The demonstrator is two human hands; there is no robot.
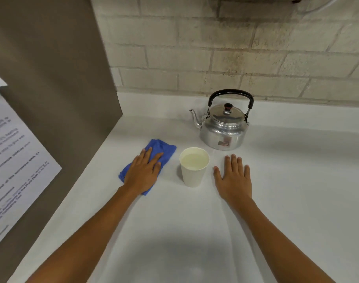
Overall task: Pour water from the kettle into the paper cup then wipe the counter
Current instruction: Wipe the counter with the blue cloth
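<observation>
Left hand (pixel 142 172) flat on cloth (pixel 164 152); right hand (pixel 234 177) flat on counter (pixel 297 180).

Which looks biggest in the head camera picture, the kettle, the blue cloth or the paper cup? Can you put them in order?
1. kettle, biggest, counting its black handle.
2. blue cloth, close behind; the left hand covers much of it, so this is unsure.
3. paper cup, clearly smallest.

Left hand (pixel 142 172), right hand (pixel 233 176) flat, palms down
</observation>
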